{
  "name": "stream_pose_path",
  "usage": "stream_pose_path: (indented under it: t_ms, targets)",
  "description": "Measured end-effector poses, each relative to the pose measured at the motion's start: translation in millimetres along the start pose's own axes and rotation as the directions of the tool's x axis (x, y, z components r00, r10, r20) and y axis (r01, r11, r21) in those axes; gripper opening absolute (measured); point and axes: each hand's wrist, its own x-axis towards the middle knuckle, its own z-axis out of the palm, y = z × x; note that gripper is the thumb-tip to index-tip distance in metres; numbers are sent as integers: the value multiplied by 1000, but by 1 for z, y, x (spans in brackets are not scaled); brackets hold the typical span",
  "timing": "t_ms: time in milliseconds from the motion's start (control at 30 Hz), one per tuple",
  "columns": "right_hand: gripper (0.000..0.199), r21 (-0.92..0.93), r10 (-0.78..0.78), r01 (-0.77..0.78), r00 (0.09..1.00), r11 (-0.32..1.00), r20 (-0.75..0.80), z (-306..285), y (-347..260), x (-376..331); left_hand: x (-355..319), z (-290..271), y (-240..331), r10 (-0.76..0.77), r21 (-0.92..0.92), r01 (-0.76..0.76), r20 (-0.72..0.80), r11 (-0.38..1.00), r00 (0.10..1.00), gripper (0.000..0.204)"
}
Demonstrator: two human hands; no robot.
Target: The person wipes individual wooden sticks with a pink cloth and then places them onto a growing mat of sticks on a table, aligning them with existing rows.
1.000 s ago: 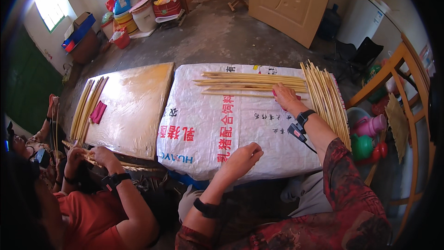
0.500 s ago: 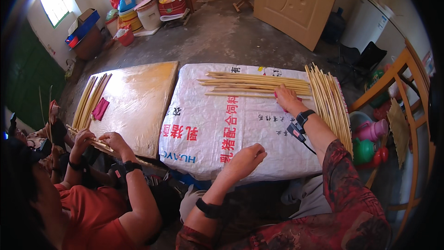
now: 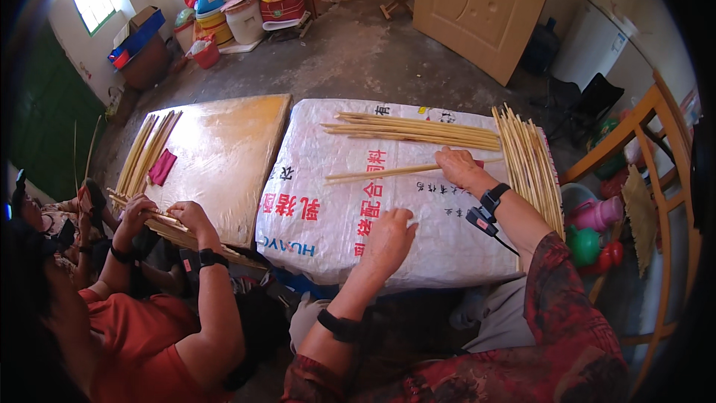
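Sticks (image 3: 388,173), a thin pale pair, lie flat across the middle of the white sack (image 3: 328,216) that covers the desk, running left to right with their right ends under the right hand (image 3: 459,168). Nearest the person, the left hand (image 3: 388,235) rests palm-down on the sack close to its front edge, fingers loosely curled and holding nothing. The front edge of the sack hangs over the desk just ahead of the person's knees. Further in, the right hand presses on the ends of the sticks with fingers bent over them; whether it pinches them or only pins them down cannot be told. Between the two hands the sack is bare, and bare sack also stretches left of the sticks to the sack's left edge. Just beside the right hand, along the sack's right edge, a fanned bundle (image 3: 529,160) of sticks points away from the person. Beyond the sticks, near the far edge, a second pile (image 3: 414,130) lies crosswise. To the left, touching the sack's edge, a tan board (image 3: 224,157) carries more sticks and a red cloth (image 3: 161,167), where another person's hands (image 3: 160,213) hold sticks at its near edge. A wooden chair (image 3: 641,149) stands close to the right.
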Motion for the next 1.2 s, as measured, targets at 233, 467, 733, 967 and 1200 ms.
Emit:
stream_pose_path:
  t_ms: [233,467,733,967,1200]
  targets:
    - [3,-61,-277,271,943,961,-186,-63,-23,-41,3,-14,0,98,368,3,-256,930,962,37]
    - [6,-41,-270,267,945,963,-184,-109,-4,-84,-7,-2,-15,-88,81,74,177,994,980,20]
    - [34,943,500,283,851,-177,-162,-116,-5,-116,-7,-3,14,-67,-321,156,272,934,960,24]
    - [34,603,457,344,889,-720,37,-81,-42,-136,-4,-5,37,-247,-700,398,313,594,917,10]
    - [40,426,346,298,937,-854,39,-59,-70,-139,-7,11,47,-147,-834,366,336,412,930,26]
